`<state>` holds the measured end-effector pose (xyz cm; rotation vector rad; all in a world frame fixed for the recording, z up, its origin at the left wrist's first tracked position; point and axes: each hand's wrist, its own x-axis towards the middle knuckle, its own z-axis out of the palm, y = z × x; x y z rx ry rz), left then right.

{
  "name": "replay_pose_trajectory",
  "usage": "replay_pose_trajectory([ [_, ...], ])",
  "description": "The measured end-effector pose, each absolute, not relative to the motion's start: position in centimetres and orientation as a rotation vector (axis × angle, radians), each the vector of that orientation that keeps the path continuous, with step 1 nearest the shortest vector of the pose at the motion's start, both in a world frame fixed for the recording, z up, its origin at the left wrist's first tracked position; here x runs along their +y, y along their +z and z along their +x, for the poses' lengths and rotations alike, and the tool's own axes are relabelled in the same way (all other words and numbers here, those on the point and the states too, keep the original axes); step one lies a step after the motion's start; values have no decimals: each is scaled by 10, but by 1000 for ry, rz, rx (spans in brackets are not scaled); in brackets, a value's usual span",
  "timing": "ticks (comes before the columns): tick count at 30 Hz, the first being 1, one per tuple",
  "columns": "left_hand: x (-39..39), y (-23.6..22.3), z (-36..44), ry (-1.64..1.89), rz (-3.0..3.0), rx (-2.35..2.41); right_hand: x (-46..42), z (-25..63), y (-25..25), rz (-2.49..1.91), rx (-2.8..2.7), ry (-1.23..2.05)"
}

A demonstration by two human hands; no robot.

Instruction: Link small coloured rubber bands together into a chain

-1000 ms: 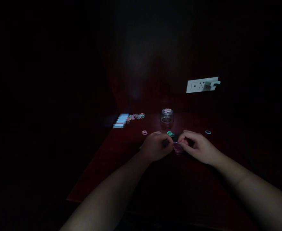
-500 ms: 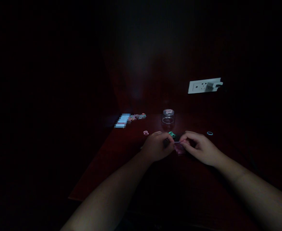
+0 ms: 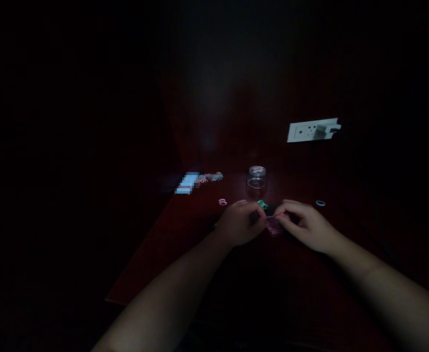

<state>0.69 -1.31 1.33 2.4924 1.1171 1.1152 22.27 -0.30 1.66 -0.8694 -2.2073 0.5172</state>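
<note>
Left of the jar (image 3: 257, 180) on the counter (image 3: 156, 244) lie one glowing, blurred rectangle (image 3: 187, 183), a pile of colored bands (image 3: 210, 177) too tangled to count, then two pink loops (image 3: 222, 202). Nearer than the jar, the left hand (image 3: 239, 223) is pinched nearly closed; several green loops (image 3: 263, 205) lie just beyond. A thin strand seems to link its fingertips with the similarly pinched right hand (image 3: 306, 226), so both work at one pinkish bunch (image 3: 273, 227), its count unclear. Right of the jar sits one blue loop (image 3: 320, 203).
</note>
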Motion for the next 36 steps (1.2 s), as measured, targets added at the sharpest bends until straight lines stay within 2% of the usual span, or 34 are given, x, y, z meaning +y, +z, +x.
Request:
replay_pose_trajectory([
  [36, -15, 14, 8, 1086, 2471, 1131, -2, 224, 15, -896, -2214, 514],
])
